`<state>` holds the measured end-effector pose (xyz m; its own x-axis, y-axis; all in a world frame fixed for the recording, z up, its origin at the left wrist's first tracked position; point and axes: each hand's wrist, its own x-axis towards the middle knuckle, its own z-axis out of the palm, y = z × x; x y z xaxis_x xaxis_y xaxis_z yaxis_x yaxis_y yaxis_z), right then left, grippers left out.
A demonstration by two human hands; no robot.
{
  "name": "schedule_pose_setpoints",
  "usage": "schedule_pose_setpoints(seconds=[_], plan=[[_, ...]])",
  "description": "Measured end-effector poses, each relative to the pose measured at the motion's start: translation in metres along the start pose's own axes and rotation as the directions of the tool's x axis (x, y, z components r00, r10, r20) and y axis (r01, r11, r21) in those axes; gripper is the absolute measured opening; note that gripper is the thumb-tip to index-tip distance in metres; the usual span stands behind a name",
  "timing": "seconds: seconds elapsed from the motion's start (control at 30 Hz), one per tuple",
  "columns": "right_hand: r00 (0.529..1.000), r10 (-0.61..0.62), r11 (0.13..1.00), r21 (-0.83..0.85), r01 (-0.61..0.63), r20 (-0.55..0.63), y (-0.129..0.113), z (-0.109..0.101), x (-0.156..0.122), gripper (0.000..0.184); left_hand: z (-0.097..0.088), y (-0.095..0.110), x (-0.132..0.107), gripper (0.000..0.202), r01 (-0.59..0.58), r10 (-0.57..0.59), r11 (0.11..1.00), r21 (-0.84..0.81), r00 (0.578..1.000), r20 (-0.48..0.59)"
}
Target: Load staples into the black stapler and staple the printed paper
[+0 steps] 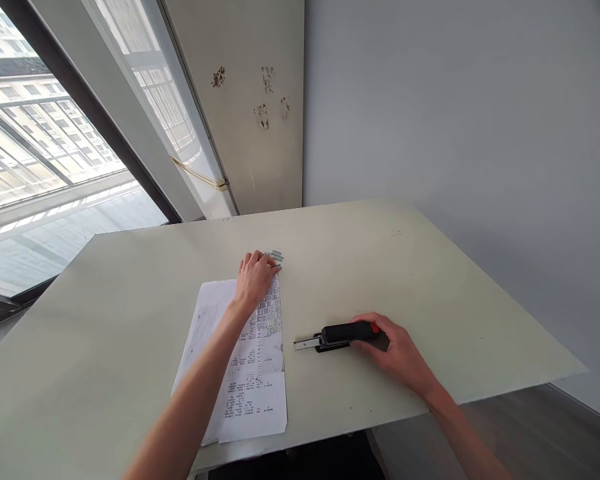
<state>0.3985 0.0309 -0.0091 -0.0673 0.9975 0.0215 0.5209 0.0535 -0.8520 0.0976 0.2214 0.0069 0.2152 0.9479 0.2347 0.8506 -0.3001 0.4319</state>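
My left hand rests at the far end of a stack of printed paper sheets, its fingertips pinched on a small strip of metal staples lying just past the paper. My right hand is wrapped round the back end of a black stapler with a red tab, which lies on the table to the right of the paper. The stapler's metal magazine sticks out toward the paper.
The pale green table stands in a corner, a grey wall to the right and a large window with a handle to the left. The table's front edge runs close to my body; wooden floor shows at the lower right.
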Motion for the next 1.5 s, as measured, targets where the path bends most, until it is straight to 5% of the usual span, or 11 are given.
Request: schedule_pose_setpoints(seconds=[0.13,0.33,0.63,0.87,1.17,1.5], plan=[[1.0,0.01,1.0,0.006,-0.01,0.007,0.0,-0.001,0.0,0.032,-0.016,0.018,-0.023,0.017,-0.038,0.045,0.993,-0.11,0.997,0.06],[0.999,0.04,0.999,0.028,-0.041,0.023,0.0,-0.001,0.0,0.037,-0.045,0.055,-0.088,0.024,-0.022,0.082,0.925,-0.38,0.986,0.143],[1.0,0.025,1.0,0.009,-0.025,0.008,0.0,-0.001,-0.001,0.033,-0.043,0.073,-0.154,0.028,0.067,0.017,0.917,-0.392,0.978,0.208],[1.0,0.022,1.0,0.003,-0.022,0.005,-0.001,-0.002,0.0,0.032,-0.036,0.069,-0.17,0.02,-0.015,0.077,0.93,-0.366,0.985,0.153],[0.999,0.027,0.999,0.023,-0.027,0.024,-0.003,-0.003,0.0,0.033,-0.028,0.066,-0.163,0.018,-0.378,0.378,0.926,-0.002,0.925,-0.039],[0.999,0.032,0.999,0.035,-0.033,0.031,-0.005,-0.004,-0.001,0.029,-0.021,0.064,-0.16,0.02,-0.396,0.399,0.917,0.051,0.916,-0.045]])
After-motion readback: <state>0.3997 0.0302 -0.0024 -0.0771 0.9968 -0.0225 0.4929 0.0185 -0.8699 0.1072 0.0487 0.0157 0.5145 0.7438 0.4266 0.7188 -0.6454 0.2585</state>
